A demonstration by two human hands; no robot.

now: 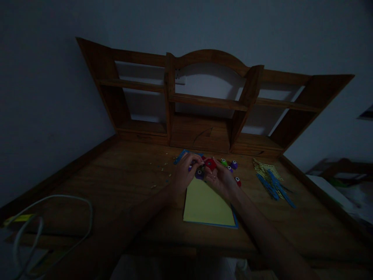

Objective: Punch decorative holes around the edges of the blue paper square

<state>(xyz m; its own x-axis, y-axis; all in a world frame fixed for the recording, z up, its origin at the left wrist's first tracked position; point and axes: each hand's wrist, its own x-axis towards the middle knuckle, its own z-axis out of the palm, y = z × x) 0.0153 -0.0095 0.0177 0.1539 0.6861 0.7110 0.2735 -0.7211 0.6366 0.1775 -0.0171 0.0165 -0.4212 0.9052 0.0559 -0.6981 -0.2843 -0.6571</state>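
Dim light covers the desk. My right hand [221,177] holds a small red piece with a round eye-like spot [210,164], gripped between thumb and fingers. Close beside it on the left, my left hand [186,169] has its fingertips pinched together near the red piece; whatever is between them is too small and dark to make out. Just below the fingers sits a purple one-eyed piece [199,174]. To the right of my right hand stand a green one-eyed piece [223,162], purple ones [234,165] and a red one [238,181].
A yellow sheet on a blue backing [208,204] lies under my wrists. Blue and yellow cut-out frames [274,182] are piled at the right. Tiny scraps [154,186] lie at the left. A wooden shelf unit [204,103] stands behind; a white cable [90,210] loops at the left.
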